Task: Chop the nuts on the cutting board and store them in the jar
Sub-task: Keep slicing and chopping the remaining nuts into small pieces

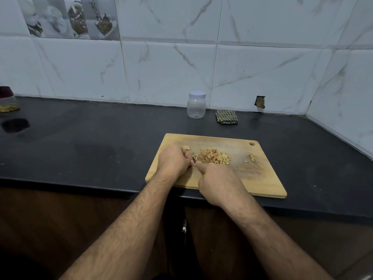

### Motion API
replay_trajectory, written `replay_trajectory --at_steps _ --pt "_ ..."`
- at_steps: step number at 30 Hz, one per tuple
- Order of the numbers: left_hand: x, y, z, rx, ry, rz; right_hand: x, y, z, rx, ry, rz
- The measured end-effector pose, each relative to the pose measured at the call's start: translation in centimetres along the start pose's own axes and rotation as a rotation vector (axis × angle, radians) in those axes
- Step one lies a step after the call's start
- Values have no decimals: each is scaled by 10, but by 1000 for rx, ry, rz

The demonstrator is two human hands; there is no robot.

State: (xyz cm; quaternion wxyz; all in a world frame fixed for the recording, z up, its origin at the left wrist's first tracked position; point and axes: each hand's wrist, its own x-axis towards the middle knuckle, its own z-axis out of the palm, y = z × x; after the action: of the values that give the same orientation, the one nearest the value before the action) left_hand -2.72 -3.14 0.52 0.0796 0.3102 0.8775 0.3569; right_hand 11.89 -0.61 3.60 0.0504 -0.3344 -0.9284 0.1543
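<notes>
- Head view: both my hands are down on the wooden cutting board (262,178), which lies on the dark desk (80,154) near its front edge.
- My left hand (174,160) is curled shut, fingertips pinching a nut piece at the left end of the pile to hold it steady.
- My right hand (219,183) is closed around what I take to be a knife handle; only a sliver of blade (194,158) shows between the two hands, so I cannot say much about the knife itself.
- The chopped nuts (215,156) sit in a heap of thin slivers in the middle of the board, just right of my fingers.
- A whole-looking nut (186,147) lies just beyond my left hand, and a few small nut bits (251,157) are scattered toward the board's right side, apart from the heap.
- I judge the chopping to be well along: most of the nuts are already slivers, with only the piece under my fingers and a few strays left to cut.
- The clear plastic jar (196,107) stands at the back of the desk against the tiled wall, well apart from the board. Its pale lid (197,94) is on, and the jar looks empty.
- So nothing is stored yet: I still have to open the jar, fill it and close it.
- A folded checked cloth (227,117) lies just right of the jar.
</notes>
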Motion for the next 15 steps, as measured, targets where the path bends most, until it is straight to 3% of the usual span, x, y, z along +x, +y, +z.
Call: replay_trajectory --at_steps 15 --pt "0 0 -2 -22 -43 -11 -10 9 6 -40 51 13"
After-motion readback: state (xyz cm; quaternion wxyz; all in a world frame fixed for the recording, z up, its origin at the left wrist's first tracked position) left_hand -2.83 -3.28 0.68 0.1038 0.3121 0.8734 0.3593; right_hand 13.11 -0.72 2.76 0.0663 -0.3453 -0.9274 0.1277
